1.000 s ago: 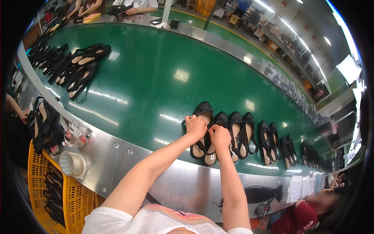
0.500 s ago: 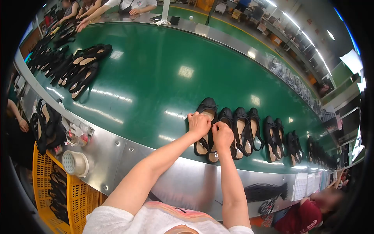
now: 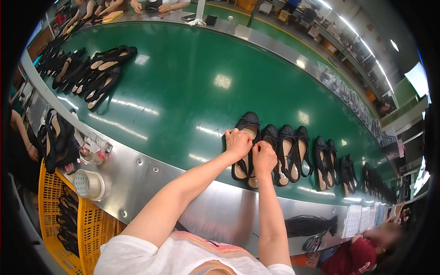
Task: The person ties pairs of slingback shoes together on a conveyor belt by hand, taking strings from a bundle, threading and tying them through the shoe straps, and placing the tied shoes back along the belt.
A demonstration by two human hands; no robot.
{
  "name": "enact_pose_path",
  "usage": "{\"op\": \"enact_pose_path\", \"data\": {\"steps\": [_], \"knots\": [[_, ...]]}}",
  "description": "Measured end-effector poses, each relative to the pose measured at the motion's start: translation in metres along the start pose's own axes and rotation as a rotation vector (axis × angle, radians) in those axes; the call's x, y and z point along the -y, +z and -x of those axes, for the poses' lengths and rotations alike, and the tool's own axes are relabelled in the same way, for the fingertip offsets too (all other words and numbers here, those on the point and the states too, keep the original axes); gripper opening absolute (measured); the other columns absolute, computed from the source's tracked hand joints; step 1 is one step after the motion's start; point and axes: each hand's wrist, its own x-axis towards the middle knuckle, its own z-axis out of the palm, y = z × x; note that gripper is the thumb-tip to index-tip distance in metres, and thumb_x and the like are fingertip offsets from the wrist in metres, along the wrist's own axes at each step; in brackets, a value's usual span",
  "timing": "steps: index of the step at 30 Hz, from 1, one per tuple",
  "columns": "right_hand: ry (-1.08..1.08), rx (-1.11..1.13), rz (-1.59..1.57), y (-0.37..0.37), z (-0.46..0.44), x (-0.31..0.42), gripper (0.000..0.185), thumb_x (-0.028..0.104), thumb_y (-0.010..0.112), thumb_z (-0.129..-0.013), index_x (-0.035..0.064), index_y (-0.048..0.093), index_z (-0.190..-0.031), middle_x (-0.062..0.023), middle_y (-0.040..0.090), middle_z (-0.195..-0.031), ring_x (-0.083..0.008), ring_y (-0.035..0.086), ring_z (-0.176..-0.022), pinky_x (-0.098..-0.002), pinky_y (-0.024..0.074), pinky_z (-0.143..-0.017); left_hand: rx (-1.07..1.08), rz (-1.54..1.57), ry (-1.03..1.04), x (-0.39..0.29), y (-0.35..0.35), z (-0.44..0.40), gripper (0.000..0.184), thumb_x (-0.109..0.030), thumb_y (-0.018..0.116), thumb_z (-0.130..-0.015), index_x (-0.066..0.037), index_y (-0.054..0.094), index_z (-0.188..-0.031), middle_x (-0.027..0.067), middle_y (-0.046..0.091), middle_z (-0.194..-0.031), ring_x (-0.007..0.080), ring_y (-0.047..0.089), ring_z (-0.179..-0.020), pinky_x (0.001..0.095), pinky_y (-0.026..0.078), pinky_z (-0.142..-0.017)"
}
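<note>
Nearby, sleeves: white shirt, bare forearms reaching forward across metal ledge.
Ledge, left side: pale tape roll on the metal; yellow crate just below, black shoes inside.
Ledge, right side: bundle of black cords, then paper sheets; person in dark red top beside the ledge.
Right hand: fingertips drawn together at the worked shoe's right side; cannot tell what, if anything, is pinched.
Left hand: fingers bent over the opening of the same shoe, touching it; firmness of hold cannot be told.
Worked shoe: black flat with bow, under the hands at near edge of green surface, toe pointing away; 2 heels show below the hands.
Row to its right: 3 black flats just beside, then 2 more, further shoes beyond.
Far left: heap of black shoes, well apart from hands.
Far edge: crumpled clear plastic, right; co-workers' hands, top left.
</note>
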Motion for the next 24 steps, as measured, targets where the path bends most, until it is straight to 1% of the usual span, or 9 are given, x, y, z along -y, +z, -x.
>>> {"op": "enact_pose_path", "data": {"steps": [2,7,9,15,18,20,21,22,24], "knots": [[-0.005,0.013,0.001,0.000,0.000,-0.001,0.014,0.024,0.060,-0.078,0.0123,0.059,-0.070,-0.0072,0.060,-0.069,-0.0280,0.062,-0.062,-0.0387,0.0498,-0.053,0.026,-0.033,0.002,0.001,0.001,0.000,0.007,-0.018,0.062,-0.069,-0.015,0.068,-0.066,-0.0004,0.064,-0.076,0.0201,0.053,-0.083,0.0408,0.030,-0.082],[-0.035,0.049,-0.016,-0.007,-0.003,-0.002,0.013,0.025,0.060,-0.078,0.0131,0.059,-0.071,-0.0070,0.060,-0.069,-0.0281,0.062,-0.063,-0.0382,0.0497,-0.054,0.033,-0.034,-0.004,-0.001,0.001,0.001,0.007,-0.019,0.062,-0.069,-0.015,0.068,-0.066,-0.0007,0.064,-0.076,0.0200,0.053,-0.083,0.0411,0.030,-0.082],[-0.006,0.158,0.024,-0.009,-0.005,0.000,0.010,0.020,0.062,-0.076,0.0109,0.061,-0.073,-0.0078,0.061,-0.075,-0.0281,0.061,-0.068,-0.0382,0.0488,-0.059,0.042,-0.035,-0.007,-0.001,0.001,0.000,0.007,-0.019,0.062,-0.069,-0.015,0.068,-0.067,-0.0008,0.064,-0.076,0.0200,0.053,-0.084,0.0412,0.030,-0.082],[-0.091,0.162,0.099,0.003,-0.010,-0.006,0.011,0.022,0.060,-0.079,0.0119,0.061,-0.074,-0.0084,0.059,-0.070,-0.0279,0.061,-0.066,-0.0383,0.0485,-0.056,0.028,-0.042,0.009,-0.002,0.002,0.001,0.008,-0.019,0.062,-0.070,-0.016,0.067,-0.066,-0.0013,0.063,-0.075,0.0198,0.053,-0.083,0.0414,0.030,-0.082],[-0.097,0.161,0.119,0.009,-0.012,-0.010,0.012,0.024,0.059,-0.080,0.0128,0.061,-0.075,-0.0083,0.059,-0.070,-0.0280,0.061,-0.065,-0.0387,0.0485,-0.055,0.106,-0.057,0.017,-0.004,-0.001,0.000,0.006,-0.019,0.062,-0.071,-0.016,0.068,-0.072,0.0005,0.063,-0.081,0.0213,0.052,-0.087,0.0419,0.030,-0.083],[-0.108,0.147,0.115,0.009,-0.012,-0.013,0.013,0.024,0.058,-0.081,0.0129,0.059,-0.075,-0.0075,0.059,-0.071,-0.0270,0.062,-0.064,-0.0381,0.0489,-0.054,-0.049,-0.170,0.217,-0.010,-0.003,-0.003,0.009,-0.019,0.062,-0.071,-0.017,0.066,-0.079,0.0034,0.059,-0.087,0.0233,0.051,-0.090,0.0422,0.030,-0.083],[-0.121,0.140,0.114,0.009,-0.010,-0.015,0.014,0.025,0.058,-0.082,0.0130,0.058,-0.075,-0.0067,0.059,-0.071,-0.0261,0.062,-0.064,-0.0375,0.0493,-0.053,0.080,-0.242,0.268,-0.013,-0.010,-0.008,0.013,-0.020,0.062,-0.071,-0.019,0.065,-0.084,0.0047,0.056,-0.090,0.0235,0.050,-0.094,0.0417,0.030,-0.083],[-0.123,0.142,0.102,0.010,-0.009,-0.017,0.013,0.024,0.058,-0.082,0.0129,0.058,-0.076,-0.0068,0.058,-0.071,-0.0263,0.062,-0.064,-0.0379,0.0493,-0.053,0.076,-0.247,0.274,-0.013,-0.010,-0.013,0.013,-0.020,0.062,-0.071,-0.019,0.065,-0.084,0.0047,0.056,-0.090,0.0235,0.050,-0.094,0.0417,0.030,-0.083],[-0.102,0.152,0.077,0.010,-0.009,-0.018,0.013,0.024,0.059,-0.081,0.0123,0.058,-0.077,-0.0076,0.058,-0.072,-0.0276,0.062,-0.064,-0.0386,0.0496,-0.054,0.263,-0.410,0.317,-0.016,-0.007,-0.026,0.011,-0.021,0.063,-0.070,-0.019,0.065,-0.081,0.0037,0.056,-0.086,0.0225,0.051,-0.094,0.0415,0.031,-0.082]]}}
